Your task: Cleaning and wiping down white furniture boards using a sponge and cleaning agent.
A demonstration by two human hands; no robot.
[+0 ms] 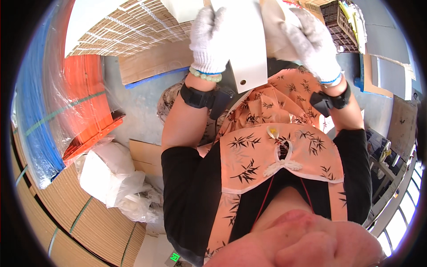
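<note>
At the upper centre of the frame, a white card (243, 49) is being gripped by the gloved left hand (209, 38) fingers while the right hand (311, 42) fingers are being closed on its far edge, where slippage through the gloves is being risked.

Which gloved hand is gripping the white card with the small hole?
The left hand, the one with the green bead bracelet. Its fingers wrap the edge of the white card. The right hand holds the beige sheets instead.
</note>
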